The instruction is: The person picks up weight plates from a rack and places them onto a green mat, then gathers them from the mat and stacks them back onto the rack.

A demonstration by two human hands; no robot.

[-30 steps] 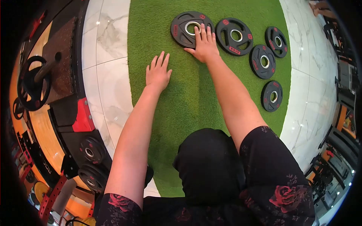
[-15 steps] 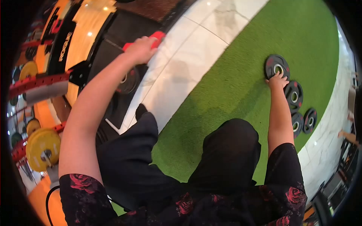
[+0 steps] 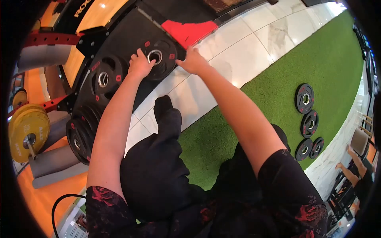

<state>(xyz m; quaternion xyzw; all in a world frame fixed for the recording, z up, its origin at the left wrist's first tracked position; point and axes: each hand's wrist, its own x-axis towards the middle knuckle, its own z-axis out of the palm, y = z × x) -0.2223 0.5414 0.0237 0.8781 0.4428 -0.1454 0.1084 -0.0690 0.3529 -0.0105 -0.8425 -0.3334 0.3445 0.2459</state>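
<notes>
A large black weight plate (image 3: 164, 59) with red marks and a metal centre ring lies on the dark mat. On its left side my left hand (image 3: 140, 64) has its fingers apart, over the plate near the ring. My right hand (image 3: 193, 61) is at the plate's right edge, beside a red floor patch (image 3: 186, 31); its fingers are partly spread, with nothing seen in them. Another large black plate (image 3: 104, 90) lies left of my left hand. Several smaller black plates, among them one at the top (image 3: 304, 107), lie on the green turf (image 3: 270, 91).
Upright black plates (image 3: 77, 139) stand at the left near a yellow plate (image 3: 35, 127) on a bar. A red rack beam (image 3: 53, 39) crosses the upper left. White tiles (image 3: 238, 51) run between mat and turf. Part of another person (image 3: 351, 170) shows at the far right.
My right hand has left the small plate on the turf and moved left to the large plate. My left hand has left the red area for this plate. The view has turned left.
</notes>
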